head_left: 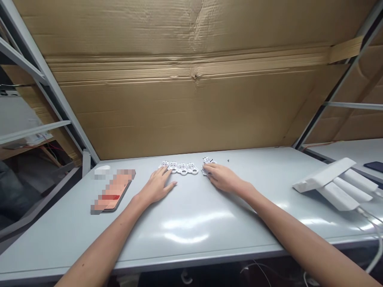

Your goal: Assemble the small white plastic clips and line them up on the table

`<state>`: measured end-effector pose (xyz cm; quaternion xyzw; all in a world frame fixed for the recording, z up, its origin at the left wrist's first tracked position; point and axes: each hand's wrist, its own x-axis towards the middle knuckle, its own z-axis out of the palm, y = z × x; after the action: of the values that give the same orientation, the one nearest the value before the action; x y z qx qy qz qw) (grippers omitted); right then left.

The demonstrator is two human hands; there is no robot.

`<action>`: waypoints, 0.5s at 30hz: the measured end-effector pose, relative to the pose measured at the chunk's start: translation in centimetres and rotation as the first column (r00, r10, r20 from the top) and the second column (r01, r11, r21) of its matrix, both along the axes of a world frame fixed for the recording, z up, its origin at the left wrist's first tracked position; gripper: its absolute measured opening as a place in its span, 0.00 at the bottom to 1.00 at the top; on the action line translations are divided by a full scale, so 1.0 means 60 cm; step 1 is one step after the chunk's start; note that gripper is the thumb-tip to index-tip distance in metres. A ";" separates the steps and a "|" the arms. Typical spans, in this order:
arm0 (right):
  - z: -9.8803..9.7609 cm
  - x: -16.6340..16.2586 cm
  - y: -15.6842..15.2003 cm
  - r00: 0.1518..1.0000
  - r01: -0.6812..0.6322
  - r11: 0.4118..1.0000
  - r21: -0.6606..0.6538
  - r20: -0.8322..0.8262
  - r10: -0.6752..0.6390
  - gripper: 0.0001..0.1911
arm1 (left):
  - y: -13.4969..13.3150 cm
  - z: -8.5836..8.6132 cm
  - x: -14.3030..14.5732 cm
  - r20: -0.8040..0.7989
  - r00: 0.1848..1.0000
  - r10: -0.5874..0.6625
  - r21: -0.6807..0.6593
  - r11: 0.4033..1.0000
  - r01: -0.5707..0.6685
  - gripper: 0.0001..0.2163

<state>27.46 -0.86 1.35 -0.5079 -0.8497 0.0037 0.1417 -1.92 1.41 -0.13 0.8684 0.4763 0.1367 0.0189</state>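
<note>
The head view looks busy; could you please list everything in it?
Table: one, pale grey, lower view.
Perforated plastic parts: four in a row, more under right hand, white, far table edge.
Blurred flat object: one, pink-red, table's left.
Rounded object: one, white, behind it.
Moulded blocks: several, white, table's right.
Phone-like slab: one, dark, far right.
Cable: one, white, lower right.
Cardboard sheet: one, tan, behind the table.
Left hand: one, bare, touching the parts.
Right hand: one, bare, resting on the parts.
</note>
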 end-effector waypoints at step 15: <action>-0.016 -0.029 -0.010 0.998 0.053 0.999 -0.003 0.026 -0.053 0.25 | -0.009 0.012 0.007 -0.029 0.999 0.028 -0.068 0.997 -0.030 0.26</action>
<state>25.72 -1.49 0.38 -0.5304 -0.8377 -0.0052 0.1300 -1.50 0.85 0.60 0.8620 0.4935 0.1085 0.0402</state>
